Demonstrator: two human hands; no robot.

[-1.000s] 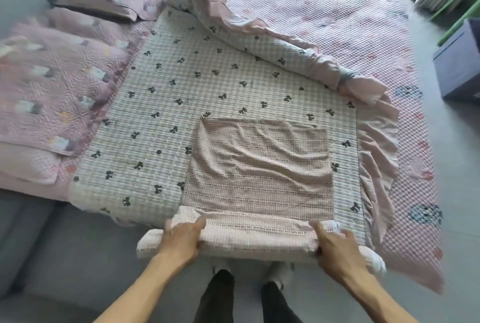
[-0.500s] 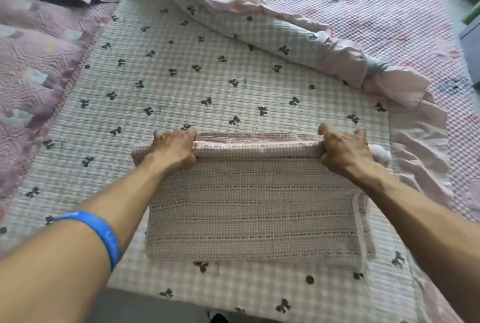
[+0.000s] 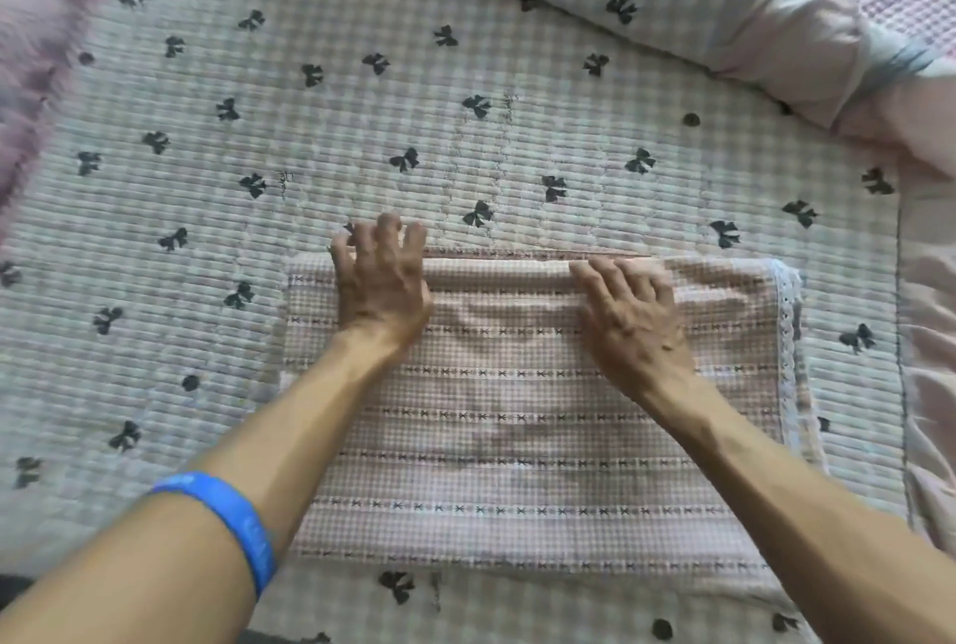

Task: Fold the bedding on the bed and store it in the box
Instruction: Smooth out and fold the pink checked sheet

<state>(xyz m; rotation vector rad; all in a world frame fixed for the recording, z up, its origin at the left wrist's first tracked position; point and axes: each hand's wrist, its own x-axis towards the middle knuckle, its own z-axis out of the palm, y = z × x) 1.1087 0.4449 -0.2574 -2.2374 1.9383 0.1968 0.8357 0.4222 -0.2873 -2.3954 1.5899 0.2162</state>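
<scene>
While both forearms reach forward from the bottom edge of the view, a folded pink gingham bedding piece with rows of small dark cross-stitch marks point(image 3: 517, 415) lies flat as a rectangle on a pale checked quilt printed with black bows point(image 3: 320, 136), which is spread over the bed. The left hand point(image 3: 380, 281) rests palm down on the far left part of the folded piece, its fingers spread and nearly straight, the fingertips reaching just past the far folded edge onto the quilt. The right hand point(image 3: 633, 320) lies palm down on the far right part of the same piece, fingers straight and together, their tips touching the far fold line. Neither hand curls round the cloth; both press flat on its top layer. A white lace trim point(image 3: 789, 333) runs down the right side of the folded piece, just to the right of the right hand and apart from it. The near edge of the folded piece lies close to the near edge of the quilt, between the two forearms. A blue wristband point(image 3: 233, 524) circles the left forearm. At the upper right a rolled-back part of the quilt with a pale pink ruffle border point(image 3: 807, 38) lies in a diagonal ridge, well apart from the hands. A blurred pink fabric point(image 3: 36, 38) shows at the upper left corner.
</scene>
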